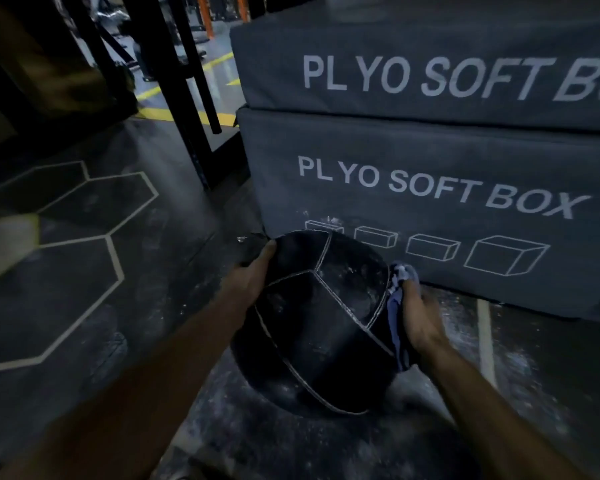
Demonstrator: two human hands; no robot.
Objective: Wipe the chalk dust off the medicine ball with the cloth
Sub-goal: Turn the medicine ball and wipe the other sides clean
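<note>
Black ball (pixel 321 320) steadied by the flat left hand (pixel 253 271); right hand (pixel 418 315) presses a gripped cloth (pixel 397 306) against its side.

The floor (pixel 160 271) was dark rubber, marked with pale hexagon lines at the left and dusted with white chalk near the ball (pixel 319 323), which rested on it. Two stacked grey boxes (pixel 430 188) stood on it just behind the ball.

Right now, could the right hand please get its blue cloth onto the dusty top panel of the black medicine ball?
Probably yes: the right hand presses the blue cloth against the black medicine ball's side; nothing covers that panel.
</note>
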